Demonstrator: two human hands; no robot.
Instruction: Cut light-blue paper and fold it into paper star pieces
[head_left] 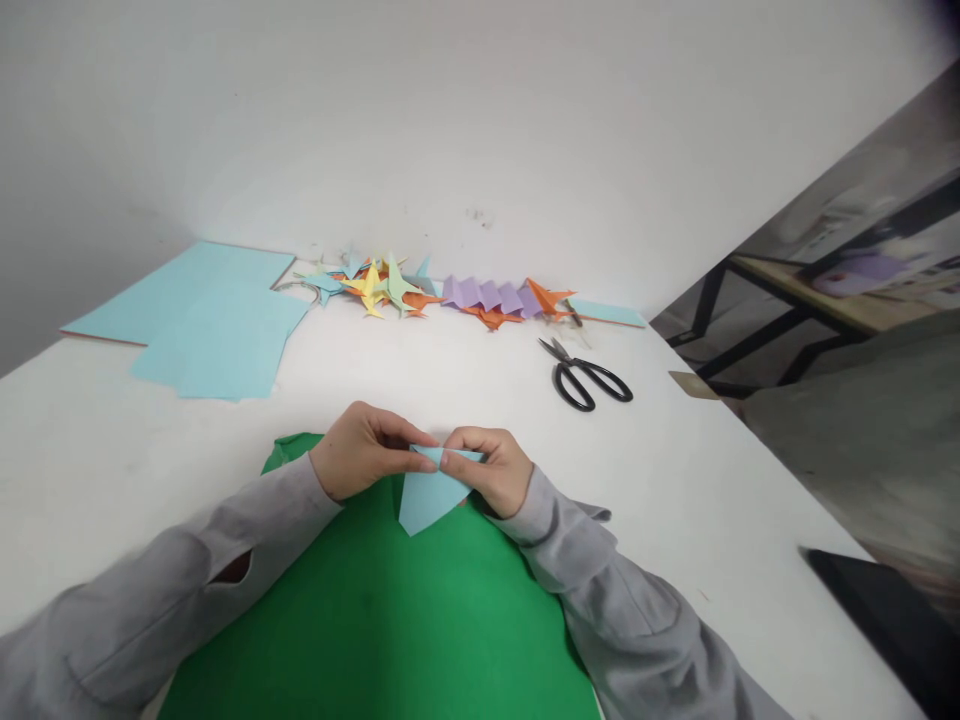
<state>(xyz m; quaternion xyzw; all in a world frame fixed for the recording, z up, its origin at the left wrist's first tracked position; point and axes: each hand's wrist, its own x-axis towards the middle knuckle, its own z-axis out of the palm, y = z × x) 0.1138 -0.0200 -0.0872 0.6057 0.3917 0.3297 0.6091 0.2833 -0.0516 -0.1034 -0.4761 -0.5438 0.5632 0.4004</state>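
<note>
A folded piece of light blue paper [430, 500] is held up over the green cloth [397, 610], near the front edge of the table. My left hand [367, 452] pinches its upper left part between thumb and fingers. On the upper right, my right hand [491, 468] grips the same paper, its thumb lying on the face. The fingertips of both hands nearly meet at the paper's top edge. The paper narrows to a blunt corner at the lower left. Some of its right side is hidden behind my right fingers.
Black-handled scissors [581, 375] lie partly open at the right. Light blue sheets [217, 320] are spread at the back left. Folded paper figures [382, 288] and a purple pleated strip [491, 296] line the wall. A dark flat object [885, 620] sits at the right edge.
</note>
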